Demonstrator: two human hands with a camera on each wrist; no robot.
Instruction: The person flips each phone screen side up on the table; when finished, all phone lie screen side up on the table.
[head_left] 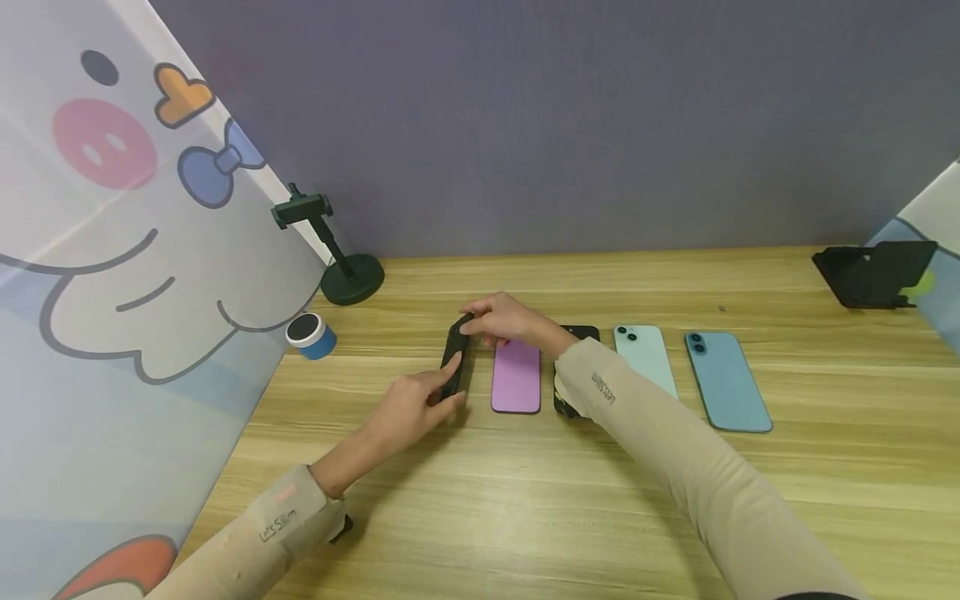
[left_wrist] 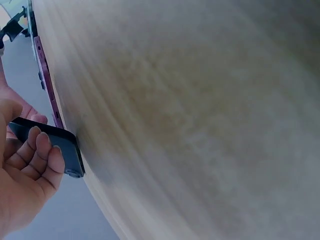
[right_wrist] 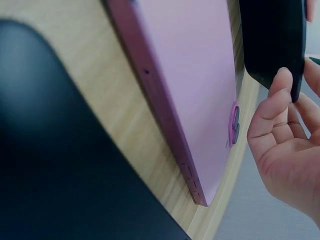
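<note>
Left grip (head_left: 408, 408) and right grip (head_left: 504, 318) hold one black phone (head_left: 454, 342); alongside, seemingly four others (head_left: 516, 382).

A booth-like indoor space is suggested: a wood-grain table (head_left: 495, 517) is bordered by a grey panel (head_left: 562, 125) along its back edge and a cartoon-printed panel (head_left: 112, 317) at left.

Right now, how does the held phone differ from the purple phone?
The held phone is black, the purple phone pinkish-purple. The held phone is tipped up between the left hand and right hand; the purple phone lies flat on the table. Both have rounded corners.
</note>
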